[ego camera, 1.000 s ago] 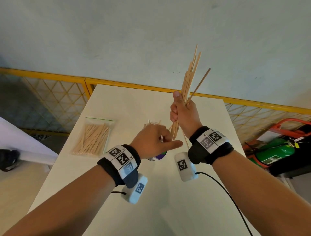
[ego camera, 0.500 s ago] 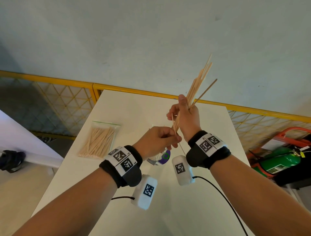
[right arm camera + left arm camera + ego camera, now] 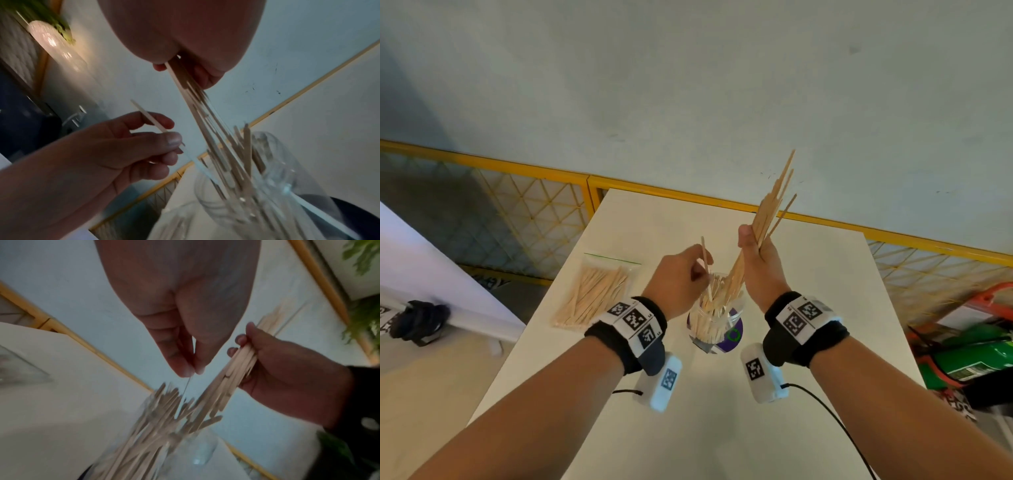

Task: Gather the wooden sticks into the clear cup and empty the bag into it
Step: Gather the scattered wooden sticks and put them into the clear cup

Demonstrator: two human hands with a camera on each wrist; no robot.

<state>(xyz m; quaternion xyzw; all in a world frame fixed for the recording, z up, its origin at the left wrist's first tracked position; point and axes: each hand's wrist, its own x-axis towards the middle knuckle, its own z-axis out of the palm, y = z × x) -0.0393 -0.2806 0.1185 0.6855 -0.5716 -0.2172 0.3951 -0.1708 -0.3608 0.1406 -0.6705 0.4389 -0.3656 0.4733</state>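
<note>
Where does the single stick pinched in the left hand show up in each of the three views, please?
Head: single stick centre, upright above the cup, in the left hand.
Left wrist: thin line below the fingertips, centre.
Right wrist: slanting through the hand, left of centre.
Shared landmark: the bundle in the right hand.

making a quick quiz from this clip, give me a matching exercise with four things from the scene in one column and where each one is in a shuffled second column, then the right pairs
Things:
1. single stick
2. bundle of sticks
3. clear cup
4. bag

Places:
A. lying flat on the table, left of the cup
B. gripped in the right hand
C. standing on the table between the two wrists, sticks inside
D. pinched in the left hand above the cup

Pairs: 1-D, 2-B, 3-C, 4-A
</note>
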